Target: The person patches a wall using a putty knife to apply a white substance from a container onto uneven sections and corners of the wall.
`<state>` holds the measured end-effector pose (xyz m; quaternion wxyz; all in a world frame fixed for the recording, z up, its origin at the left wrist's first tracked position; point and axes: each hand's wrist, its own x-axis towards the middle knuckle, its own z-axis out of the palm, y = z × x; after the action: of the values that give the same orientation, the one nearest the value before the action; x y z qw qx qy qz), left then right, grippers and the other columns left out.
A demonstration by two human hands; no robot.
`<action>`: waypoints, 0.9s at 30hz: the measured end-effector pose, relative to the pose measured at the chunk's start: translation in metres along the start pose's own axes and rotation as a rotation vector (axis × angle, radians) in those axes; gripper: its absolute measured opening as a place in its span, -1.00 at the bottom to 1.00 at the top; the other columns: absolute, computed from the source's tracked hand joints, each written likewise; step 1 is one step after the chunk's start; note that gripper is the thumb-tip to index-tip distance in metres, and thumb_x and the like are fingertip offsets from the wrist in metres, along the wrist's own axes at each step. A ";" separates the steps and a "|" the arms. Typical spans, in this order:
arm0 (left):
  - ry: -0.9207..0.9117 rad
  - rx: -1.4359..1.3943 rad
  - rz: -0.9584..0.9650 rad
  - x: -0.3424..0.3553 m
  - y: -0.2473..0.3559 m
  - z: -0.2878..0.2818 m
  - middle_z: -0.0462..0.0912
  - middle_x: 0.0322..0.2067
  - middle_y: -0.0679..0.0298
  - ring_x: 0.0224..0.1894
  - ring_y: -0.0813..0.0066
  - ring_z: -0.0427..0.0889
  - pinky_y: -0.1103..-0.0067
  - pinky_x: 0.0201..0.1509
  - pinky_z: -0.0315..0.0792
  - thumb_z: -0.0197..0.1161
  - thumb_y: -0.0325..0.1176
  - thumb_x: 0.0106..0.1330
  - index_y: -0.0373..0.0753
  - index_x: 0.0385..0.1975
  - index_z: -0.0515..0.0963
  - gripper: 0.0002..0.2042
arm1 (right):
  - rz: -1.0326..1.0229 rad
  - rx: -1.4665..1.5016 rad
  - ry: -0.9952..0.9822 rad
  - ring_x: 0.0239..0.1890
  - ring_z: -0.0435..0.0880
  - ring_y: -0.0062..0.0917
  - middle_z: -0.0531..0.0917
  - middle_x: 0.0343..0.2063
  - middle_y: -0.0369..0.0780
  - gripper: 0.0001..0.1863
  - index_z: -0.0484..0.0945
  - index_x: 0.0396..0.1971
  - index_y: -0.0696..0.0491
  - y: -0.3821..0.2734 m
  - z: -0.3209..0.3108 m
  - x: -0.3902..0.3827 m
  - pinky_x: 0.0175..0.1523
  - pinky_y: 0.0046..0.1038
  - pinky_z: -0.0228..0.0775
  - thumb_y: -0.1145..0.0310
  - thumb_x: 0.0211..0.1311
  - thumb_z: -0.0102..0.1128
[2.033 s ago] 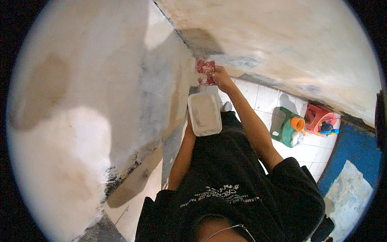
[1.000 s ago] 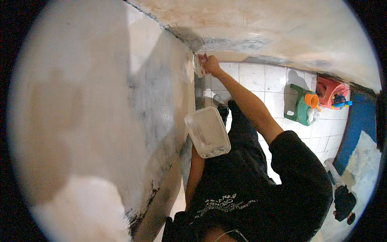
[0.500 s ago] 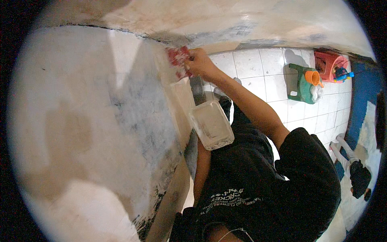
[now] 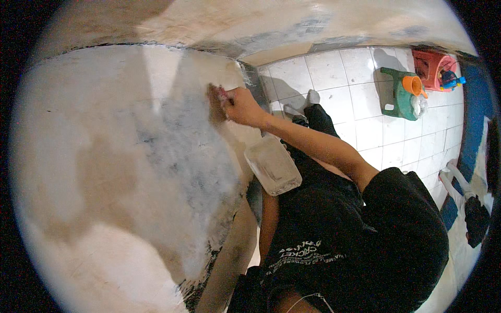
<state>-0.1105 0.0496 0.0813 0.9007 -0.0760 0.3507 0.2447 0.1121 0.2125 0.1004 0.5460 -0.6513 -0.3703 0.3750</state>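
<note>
Right hand (image 4: 241, 107) pressing a small red-handled scraping tool (image 4: 221, 95) against a patchy white and grey plastered wall (image 4: 130, 156).

Head view: the right hand is clenched around the tool, whose blade end meets the wall beside a brownish smear, just left of the wall's corner edge. Below and to the right of that hand, a shallow rectangular translucent plastic tray (image 4: 273, 166) smeared with white paste hangs close to the wall; the left hand is hidden under the tray, so it probably grips it from beneath, though I cannot tell. Well right of the wall, on the white tiled floor (image 4: 365, 104), stands a green plastic stool (image 4: 399, 94) with an orange cup (image 4: 415, 85) on it, and a red plastic basket (image 4: 433, 65) just beyond.
</note>
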 end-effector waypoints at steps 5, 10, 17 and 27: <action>-0.029 0.007 -0.015 0.010 0.000 0.007 0.35 0.04 0.06 -0.01 0.11 0.42 0.19 0.08 0.34 -0.16 0.22 0.20 -0.26 0.16 0.14 -0.30 | -0.058 -0.019 0.130 -0.62 0.55 -0.13 0.56 -0.67 0.00 -0.69 0.55 -0.63 0.16 -0.036 -0.053 0.005 -0.44 -0.26 0.40 0.23 0.06 0.00; -0.067 0.029 -0.055 0.029 -0.005 0.016 0.35 0.04 0.06 -0.01 0.11 0.42 0.19 0.08 0.34 -0.15 0.21 0.20 -0.26 0.16 0.14 -0.30 | 0.060 -0.423 0.073 -0.54 0.58 -0.13 0.57 -0.66 -0.03 -0.69 0.55 -0.57 0.22 0.046 -0.031 0.043 -0.37 -0.26 0.45 0.22 -0.12 0.12; -0.108 0.057 -0.059 0.053 -0.007 0.027 0.35 0.04 0.05 0.00 0.11 0.42 0.18 0.08 0.33 -0.14 0.21 0.20 -0.27 0.16 0.13 -0.29 | -0.157 -0.077 0.025 -0.65 0.48 -0.14 0.52 -0.67 0.03 -0.82 0.50 -0.63 0.25 -0.054 -0.032 -0.012 -0.46 -0.28 0.34 0.44 -0.03 0.03; -0.148 -0.041 -0.109 0.074 -0.013 0.016 0.35 0.05 0.05 0.00 0.10 0.41 0.18 0.08 0.33 -0.12 0.20 0.19 -0.27 0.17 0.13 -0.29 | 0.262 -0.198 0.297 -0.69 0.55 -0.30 0.55 -0.71 -0.05 -0.66 0.54 -0.53 0.27 0.146 -0.072 0.012 -0.55 -0.33 0.36 0.25 0.13 0.03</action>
<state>-0.0477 0.0715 0.0432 0.9344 -0.0949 0.2735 0.2074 0.1921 0.1727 -0.0361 0.4746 -0.7923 -0.2329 0.3046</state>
